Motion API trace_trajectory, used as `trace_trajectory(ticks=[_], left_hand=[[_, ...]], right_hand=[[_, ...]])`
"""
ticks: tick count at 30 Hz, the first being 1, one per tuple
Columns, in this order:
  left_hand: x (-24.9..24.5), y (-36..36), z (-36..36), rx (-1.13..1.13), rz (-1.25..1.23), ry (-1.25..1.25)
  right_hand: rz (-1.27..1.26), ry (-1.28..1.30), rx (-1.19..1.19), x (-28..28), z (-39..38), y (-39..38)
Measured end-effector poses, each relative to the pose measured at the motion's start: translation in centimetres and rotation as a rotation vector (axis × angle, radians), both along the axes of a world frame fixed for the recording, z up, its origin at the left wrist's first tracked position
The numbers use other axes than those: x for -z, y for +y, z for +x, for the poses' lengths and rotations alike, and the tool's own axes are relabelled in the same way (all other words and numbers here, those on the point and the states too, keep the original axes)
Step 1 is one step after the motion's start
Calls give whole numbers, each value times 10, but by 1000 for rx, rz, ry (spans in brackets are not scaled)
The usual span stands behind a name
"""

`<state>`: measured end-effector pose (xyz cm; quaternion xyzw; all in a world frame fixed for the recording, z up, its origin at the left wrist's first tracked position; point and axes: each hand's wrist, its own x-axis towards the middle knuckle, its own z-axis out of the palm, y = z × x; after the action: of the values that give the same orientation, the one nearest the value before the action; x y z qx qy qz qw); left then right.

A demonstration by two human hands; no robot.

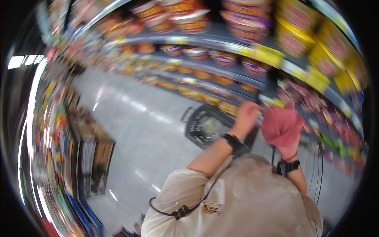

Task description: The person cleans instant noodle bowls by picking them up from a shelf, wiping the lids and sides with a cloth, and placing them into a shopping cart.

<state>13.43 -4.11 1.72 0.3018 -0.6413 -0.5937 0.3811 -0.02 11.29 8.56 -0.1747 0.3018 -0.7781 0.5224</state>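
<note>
My left hand (247, 114) is raised in front of my chest with its fingers curled in. Blur hides whether anything is in them. Close beside it on the right, a piece of pink-red cloth (281, 125) is bunched over my right hand (289, 151), so that most of its fingers are hidden. Below and left of my left hand, a dark plastic shopping basket (193, 127) stands low near the shelf. In it lies something pale and clear-looking that I cannot make out.
Shelves (221, 37) ahead hold cup-noodle-like tubs (189, 17), yellow packs (294, 27) and pink packets (296, 93), with yellow price tags (267, 55). Grey tiled floor (134, 122) spreads left, towards cardboard boxes (103, 152) and another stocked shelf (51, 130).
</note>
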Motion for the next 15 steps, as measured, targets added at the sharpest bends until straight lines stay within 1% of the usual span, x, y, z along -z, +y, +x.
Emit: trace_trajectory(ticks=[1,2,3,4,6,8,9,11,12,13,14,15], left_hand=[[15,-4,-13,-10,22,27],[2,-3,-22,-27,116,63],[7,-4,-40,-89,212,18],[30,-13,-54,-55,-1,-47],[13,-10,-82,-191,470,-27],[3,-11,-108,-188,657,-33],[-2,-8,-121,-145,655,-51],[-10,0,-152,-76,605,-39],[-18,7,-171,-118,579,-64],[-24,10,-184,-74,522,-85],[-23,0,-193,82,519,-106],[56,-50,-213,178,-45,-316]], right_hand=[[-54,-135,82,-8,-6,23],[-26,-130,188,-8,-15,45],[-106,-214,192,-8,-26,69],[-203,-290,182,-8,-35,92],[-233,-262,334,-7,-44,138],[-272,-250,450,-3,-41,180],[-252,-233,559,-7,-35,200],[-172,-218,799,-2,-29,235],[-179,-205,852,5,-25,250],[-183,-235,862,12,-20,264],[-188,-252,877,17,-16,279],[-187,-188,862,18,-9,286]])
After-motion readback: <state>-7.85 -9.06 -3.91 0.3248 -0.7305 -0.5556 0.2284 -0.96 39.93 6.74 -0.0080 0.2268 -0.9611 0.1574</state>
